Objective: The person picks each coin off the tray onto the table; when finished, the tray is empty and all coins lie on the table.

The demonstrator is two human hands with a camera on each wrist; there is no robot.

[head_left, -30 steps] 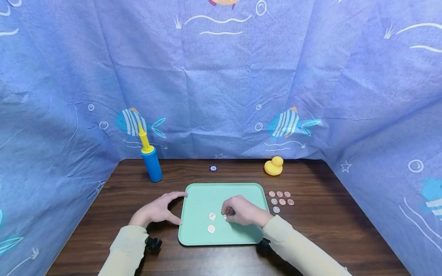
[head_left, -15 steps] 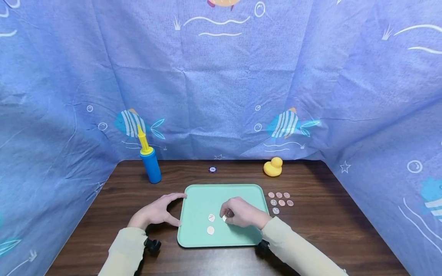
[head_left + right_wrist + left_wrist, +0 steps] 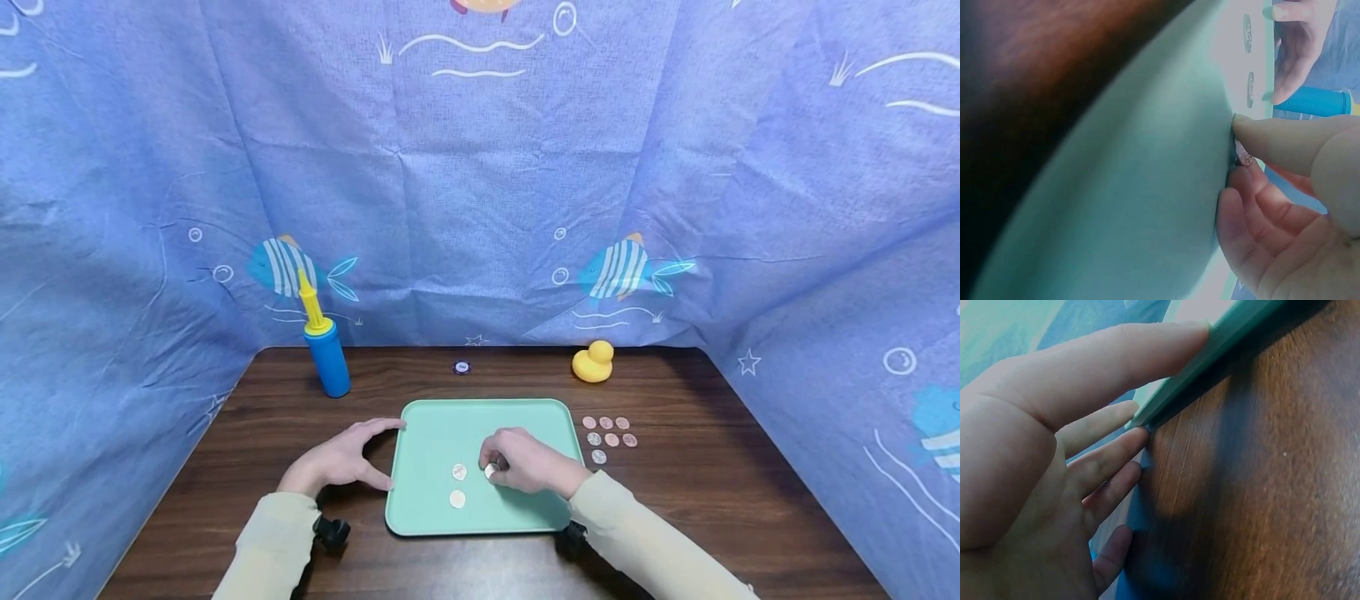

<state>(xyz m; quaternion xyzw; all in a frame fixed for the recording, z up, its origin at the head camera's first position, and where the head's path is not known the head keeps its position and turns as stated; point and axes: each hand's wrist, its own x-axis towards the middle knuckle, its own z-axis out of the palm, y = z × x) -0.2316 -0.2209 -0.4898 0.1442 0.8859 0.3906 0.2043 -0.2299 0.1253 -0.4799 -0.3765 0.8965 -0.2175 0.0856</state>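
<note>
From the head view, a mint-green tray [image 3: 480, 425] lies on the dark wooden table [image 3: 675, 517], with two silver coins [image 3: 458, 485] already flat on it and a third coin [image 3: 490, 471] pinched at the fingertips of the right hand [image 3: 525, 461], low over the tray just right of those two; seven more coins [image 3: 609, 437] wait in a cluster on the table just beside the tray's right edge, so by my reading the moving of coins onto the tray is under halfway done. The left hand [image 3: 341, 458] rests spread against the tray's left rim, holding nothing. A blue and yellow pump [image 3: 324, 346], a small dark disc [image 3: 461, 367] and a yellow rubber duck [image 3: 593, 362] stand at the back. In the left wrist view the left hand [image 3: 1054, 469] has straight fingers, the uppermost touching the tray's edge [image 3: 1210, 350]. In the right wrist view the thumb and curled fingers [image 3: 1254, 194] pinch the third coin [image 3: 1243, 154] right at the tray's surface [image 3: 1147, 187]
</note>
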